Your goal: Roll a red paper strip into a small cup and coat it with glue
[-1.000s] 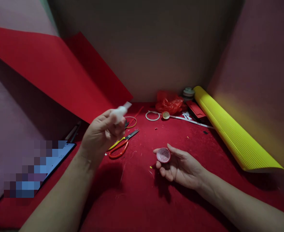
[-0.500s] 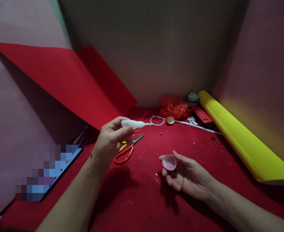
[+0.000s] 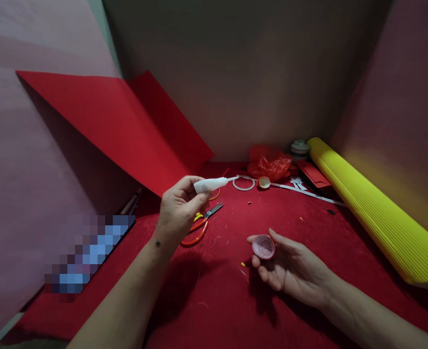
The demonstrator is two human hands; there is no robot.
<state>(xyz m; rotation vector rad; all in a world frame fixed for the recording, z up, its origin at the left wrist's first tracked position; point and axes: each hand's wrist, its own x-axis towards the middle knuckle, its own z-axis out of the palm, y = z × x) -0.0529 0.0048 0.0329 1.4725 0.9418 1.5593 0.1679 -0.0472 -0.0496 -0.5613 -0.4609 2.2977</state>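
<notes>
My left hand is raised above the red felt surface and closed on a small white glue bottle, its nozzle pointing right. My right hand rests palm up on the felt, fingers loosely curled. It holds a small pink woven cup at the fingertips. Orange-handled scissors lie just below my left hand.
A yellow corrugated roll lies along the right. A large red sheet leans at the left. At the back lie a white ring, a red plastic bag and white paper strips. A tablet sits at the left.
My left hand has turned the glue bottle from pointing upward to lying level with its nozzle to the right. My right hand still holds the pink cup.
</notes>
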